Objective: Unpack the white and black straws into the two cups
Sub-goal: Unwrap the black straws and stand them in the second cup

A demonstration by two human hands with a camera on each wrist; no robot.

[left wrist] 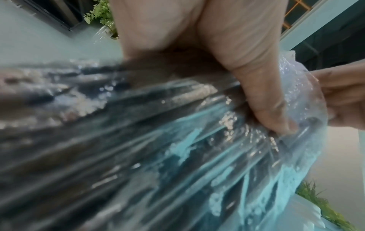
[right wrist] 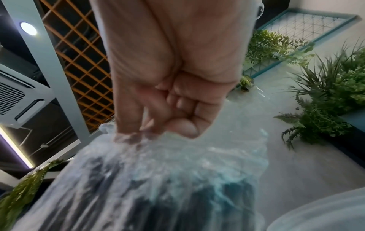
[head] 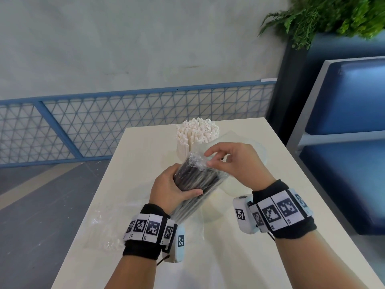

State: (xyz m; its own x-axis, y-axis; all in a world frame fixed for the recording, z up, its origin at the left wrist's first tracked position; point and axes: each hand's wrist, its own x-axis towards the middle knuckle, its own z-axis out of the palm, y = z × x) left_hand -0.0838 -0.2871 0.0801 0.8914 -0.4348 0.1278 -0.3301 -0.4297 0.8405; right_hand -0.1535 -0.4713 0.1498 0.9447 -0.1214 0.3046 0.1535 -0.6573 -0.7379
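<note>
A bundle of black straws (head: 198, 180) in a clear plastic bag is tilted above the table's middle. My left hand (head: 177, 184) grips it around the middle, thumb across the front (left wrist: 262, 96). My right hand (head: 208, 158) pinches the crinkled top of the bag (right wrist: 158, 156) between thumb and fingertips (right wrist: 150, 129). White straws (head: 198, 132) stand packed in a cup (head: 182, 152) further back. A second, translucent cup (head: 214, 211) sits under the bundle's lower end, partly hidden; I cannot tell what is in it.
An empty clear wrapper (head: 104, 232) lies on the white table (head: 145, 147) to the left. More clear plastic (head: 245, 142) lies behind my right hand. A blue bench (head: 350, 101) and a plant (head: 325, 15) stand to the right, a blue mesh fence (head: 125, 126) beyond.
</note>
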